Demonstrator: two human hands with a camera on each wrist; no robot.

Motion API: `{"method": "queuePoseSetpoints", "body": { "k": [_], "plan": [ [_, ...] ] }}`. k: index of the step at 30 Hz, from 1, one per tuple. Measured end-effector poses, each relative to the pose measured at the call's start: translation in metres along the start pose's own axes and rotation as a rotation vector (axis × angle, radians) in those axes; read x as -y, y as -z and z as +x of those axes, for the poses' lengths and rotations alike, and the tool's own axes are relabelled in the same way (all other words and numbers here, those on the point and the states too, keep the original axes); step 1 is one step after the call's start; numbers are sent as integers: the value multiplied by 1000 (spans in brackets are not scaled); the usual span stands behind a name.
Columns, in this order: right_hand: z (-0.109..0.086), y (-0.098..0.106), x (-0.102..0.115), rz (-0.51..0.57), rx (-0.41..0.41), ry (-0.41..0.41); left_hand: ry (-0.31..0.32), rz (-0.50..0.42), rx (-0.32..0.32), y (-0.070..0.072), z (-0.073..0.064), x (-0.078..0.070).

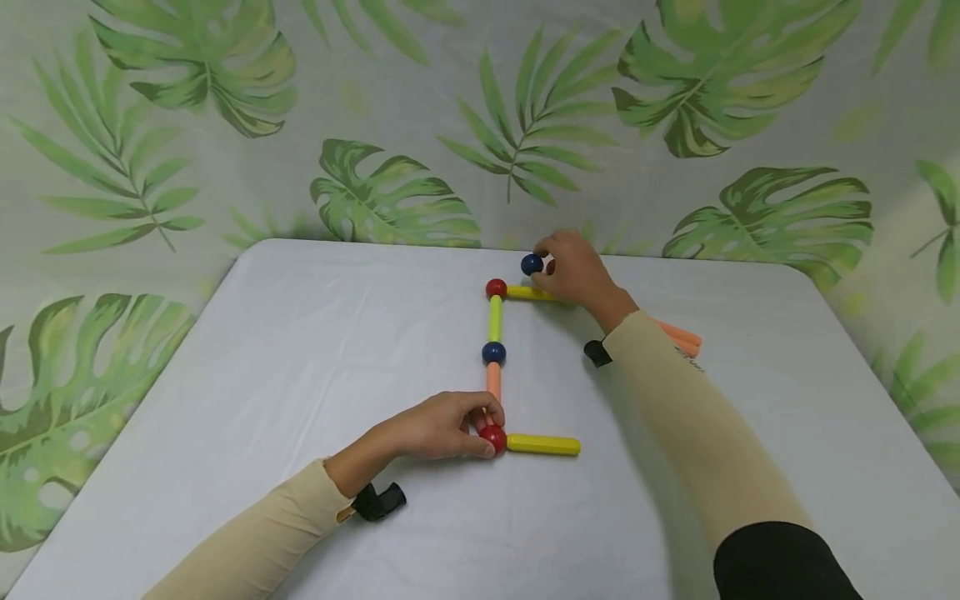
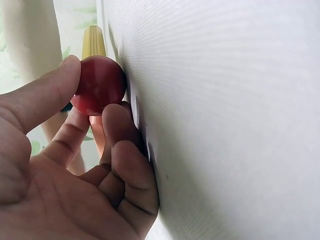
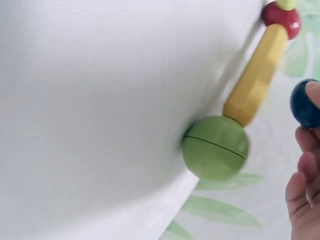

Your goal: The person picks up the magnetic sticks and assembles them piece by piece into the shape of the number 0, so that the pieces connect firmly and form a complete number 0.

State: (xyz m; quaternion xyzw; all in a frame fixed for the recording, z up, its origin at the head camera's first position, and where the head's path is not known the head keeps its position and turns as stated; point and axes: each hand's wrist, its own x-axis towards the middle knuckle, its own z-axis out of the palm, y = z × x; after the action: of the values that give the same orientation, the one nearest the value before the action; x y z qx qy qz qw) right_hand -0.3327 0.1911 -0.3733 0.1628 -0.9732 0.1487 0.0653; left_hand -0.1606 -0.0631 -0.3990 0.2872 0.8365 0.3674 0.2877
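The right hand pinches a blue ball near the far red ball, not touching it. The left hand pinches the near red ball, well apart from the far red ball. The blue ball looks hard, smooth and light, so it may slip; its fat middle seems best to hold. A stiff-looking yellow stick sticks out from the far red ball.

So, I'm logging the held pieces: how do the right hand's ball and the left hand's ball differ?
Colour: the right hand holds a dark blue ball, the left hand a red ball. Rods: the dark blue ball shows none attached; the red ball joins a yellow rod and an orange rod. Both are round.
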Motion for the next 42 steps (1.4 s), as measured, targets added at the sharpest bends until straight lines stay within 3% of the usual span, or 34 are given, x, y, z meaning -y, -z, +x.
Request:
{"method": "queuePoseSetpoints", "body": {
  "k": [5, 9, 17, 25, 31, 36, 42],
  "plan": [
    [-26, 12, -2, 204, -27, 31, 7, 1, 8, -3, 2, 0],
    [-56, 20, -6, 266, -16, 110, 10, 5, 8, -3, 2, -1],
    [-116, 30, -10, 239, 182, 149, -4, 7, 12, -1, 1, -3],
    [-168, 31, -31, 299, 198, 137, -16, 0, 8, -1, 1, -3],
    [-207, 33, -30, 285, 252, 135, -24, 5, -7, -3, -1, -4],
    [-224, 31, -24, 282, 331, 132, -35, 10, -29, -2, -2, -5],
    [-230, 33, -23, 289, 347, 118, -26, -5, -18, -2, -2, -4]
  ]
}}
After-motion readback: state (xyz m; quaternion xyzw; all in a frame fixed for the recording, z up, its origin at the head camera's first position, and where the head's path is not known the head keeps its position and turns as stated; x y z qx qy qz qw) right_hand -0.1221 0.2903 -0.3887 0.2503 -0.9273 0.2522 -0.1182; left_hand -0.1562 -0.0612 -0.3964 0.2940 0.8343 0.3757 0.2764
